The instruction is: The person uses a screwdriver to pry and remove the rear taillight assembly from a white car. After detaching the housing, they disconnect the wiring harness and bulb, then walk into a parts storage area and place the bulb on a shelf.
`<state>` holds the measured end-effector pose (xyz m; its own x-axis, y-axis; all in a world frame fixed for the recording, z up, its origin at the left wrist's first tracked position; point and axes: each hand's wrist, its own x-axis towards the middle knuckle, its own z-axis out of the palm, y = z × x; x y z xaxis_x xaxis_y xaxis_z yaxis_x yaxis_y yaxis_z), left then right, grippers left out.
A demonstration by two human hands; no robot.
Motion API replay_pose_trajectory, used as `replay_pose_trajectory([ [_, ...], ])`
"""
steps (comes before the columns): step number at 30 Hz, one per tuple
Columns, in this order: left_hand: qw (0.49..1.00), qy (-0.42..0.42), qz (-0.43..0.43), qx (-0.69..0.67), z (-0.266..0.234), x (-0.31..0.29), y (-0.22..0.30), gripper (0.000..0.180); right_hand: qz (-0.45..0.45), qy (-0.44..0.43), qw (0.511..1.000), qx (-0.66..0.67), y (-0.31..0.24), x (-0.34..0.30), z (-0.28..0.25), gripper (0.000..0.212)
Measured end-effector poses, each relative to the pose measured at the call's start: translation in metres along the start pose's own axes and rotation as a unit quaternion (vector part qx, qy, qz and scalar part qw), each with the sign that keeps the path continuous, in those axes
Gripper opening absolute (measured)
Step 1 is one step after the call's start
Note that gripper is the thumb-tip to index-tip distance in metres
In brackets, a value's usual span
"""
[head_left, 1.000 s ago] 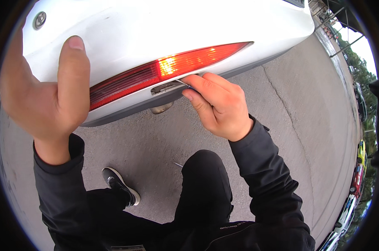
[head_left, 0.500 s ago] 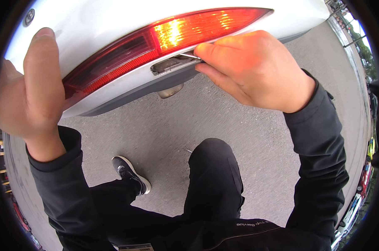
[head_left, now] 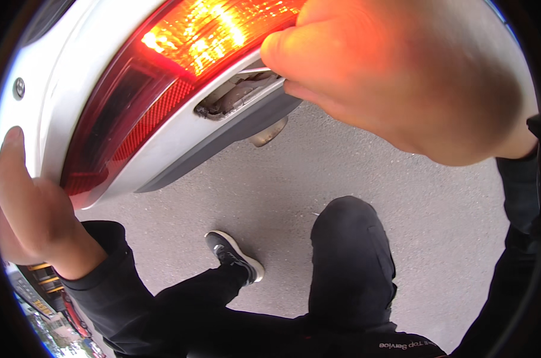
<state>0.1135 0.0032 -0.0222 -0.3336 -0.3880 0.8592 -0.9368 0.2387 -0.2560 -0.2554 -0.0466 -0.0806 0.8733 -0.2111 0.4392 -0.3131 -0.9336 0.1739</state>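
At the upper right, my right hand (head_left: 396,83) gripped a thin silvery metal rod (head_left: 255,70); of my left hand (head_left: 35,215), I could not tell the grip.

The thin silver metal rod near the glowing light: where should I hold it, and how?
Probably pinch the thin silver metal rod at its right end, coming from the right, like the person's bare right hand. It's slim, and its left part lies at the oblong opening in the white bumper. Its right end is hidden, so I can't see any handle.
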Motion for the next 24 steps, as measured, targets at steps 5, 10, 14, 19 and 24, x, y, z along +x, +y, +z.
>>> replay_pose_trajectory([
  [5, 0.979, 0.024, -0.032, -0.202, 0.011, 0.016, 0.034, 0.052, -0.002, 0.022, 1.000, 0.008, 0.004, -0.005, 0.005, 0.019],
  [10, 0.981, 0.036, 0.117, -0.148, 0.014, 0.029, 0.046, 0.060, -0.030, -0.013, 0.999, -0.020, -0.002, 0.006, -0.004, 0.016],
  [14, 0.978, 0.002, 0.169, -0.125, 0.009, 0.032, 0.042, 0.057, -0.026, -0.041, 0.997, -0.059, -0.022, 0.017, -0.008, 0.014],
  [19, 0.979, -0.006, 0.171, -0.114, 0.008, 0.031, 0.045, 0.056, 0.007, -0.083, 0.995, -0.060, -0.037, 0.015, -0.010, 0.017],
  [24, 0.978, -0.002, 0.175, -0.109, 0.005, 0.031, 0.047, 0.057, 0.102, 0.013, 0.993, -0.059, -0.064, 0.013, 0.009, 0.020],
])
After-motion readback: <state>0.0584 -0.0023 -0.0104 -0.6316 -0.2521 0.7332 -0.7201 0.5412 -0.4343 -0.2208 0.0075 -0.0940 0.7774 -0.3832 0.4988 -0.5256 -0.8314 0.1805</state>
